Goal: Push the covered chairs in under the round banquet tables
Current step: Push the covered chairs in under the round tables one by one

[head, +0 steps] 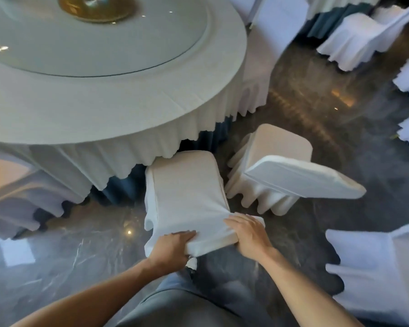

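The covered chair [187, 192] stands on the dark marbled floor [80, 246] at the near edge of the round banquet table [118, 107], its seat front just under the hanging white skirt [137, 149] and its backrest top toward the person. Its white cover is smooth over the seat, pulled taut into creases near the backrest, and hangs in soft folds down the left side. The left hand [172, 246] grips the left end of the backrest top, fingers [184, 234] curled over its upper face. The right hand [248, 234] lies on the right end, fingers spread over the cloth and bent around the edge, holding it.

Just beside it on the right, a second covered chair [281, 171] stands turned at an angle, farther out from the table's edge, its backrest slanting toward the lower right. A third covered chair [378, 274] sits at the right margin, near the person. To the left another covered chair [21, 192] is tucked close under the skirt, blurred.

The surface wears a white cloth, with a blue underskirt [118, 187] showing below the scalloped hem. On it rests a glass turntable [92, 36] with a gold centrepiece [97, 8]; what that holds cannot be made out. More covered chairs [354, 41] stand across the floor at upper right beside another skirted table [335, 8].
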